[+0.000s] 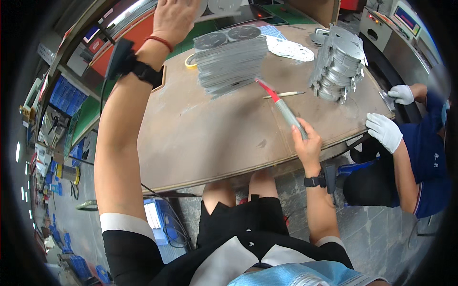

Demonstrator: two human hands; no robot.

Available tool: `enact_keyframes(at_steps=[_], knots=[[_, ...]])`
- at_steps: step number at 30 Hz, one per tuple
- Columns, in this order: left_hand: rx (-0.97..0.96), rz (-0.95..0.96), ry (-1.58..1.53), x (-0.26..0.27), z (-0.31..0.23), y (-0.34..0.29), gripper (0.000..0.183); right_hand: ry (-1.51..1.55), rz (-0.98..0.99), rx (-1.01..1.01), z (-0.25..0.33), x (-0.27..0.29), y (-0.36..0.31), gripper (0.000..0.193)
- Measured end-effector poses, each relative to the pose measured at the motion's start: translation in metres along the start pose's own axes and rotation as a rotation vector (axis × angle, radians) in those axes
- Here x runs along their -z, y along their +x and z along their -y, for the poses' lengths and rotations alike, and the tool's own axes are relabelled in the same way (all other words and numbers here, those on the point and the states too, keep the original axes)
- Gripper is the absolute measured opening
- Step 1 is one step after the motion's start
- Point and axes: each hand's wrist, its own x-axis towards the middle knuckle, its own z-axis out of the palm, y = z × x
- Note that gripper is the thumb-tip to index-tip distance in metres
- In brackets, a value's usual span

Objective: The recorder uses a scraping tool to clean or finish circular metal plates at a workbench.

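Note:
My right hand (307,143) is closed around the grey handle of a slim hand tool with a red head (286,112). The tool's tip points away from me, close to the front of a tall stack of thin grey metal plates (231,66) with round discs on top. Far up on the left, my left hand (174,21) reaches beyond that stack. Its fingertips are cut off by the picture's upper edge, beside another grey plate with round discs (223,5). Whether it grips that plate cannot be made out. Near the tool's head lies a thin pen-like stick (285,95).
The brown table (205,143) has a second, uneven stack of metal parts (338,64) at right. Behind lie a white perforated sheet (290,49) and a yellow tape roll (191,62). A phone (159,78) lies near my left forearm. A co-worker's white-gloved hands (384,131) are at the right edge.

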Motion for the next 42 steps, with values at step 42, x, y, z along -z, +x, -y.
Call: enact_keyframes(at_steps=[42], knots=[[0.530, 0.420, -0.664, 0.177, -0.197, -0.317, 0.072, -0.685, 0.564, 0.419, 0.158, -0.016, -0.101, 0.039]])
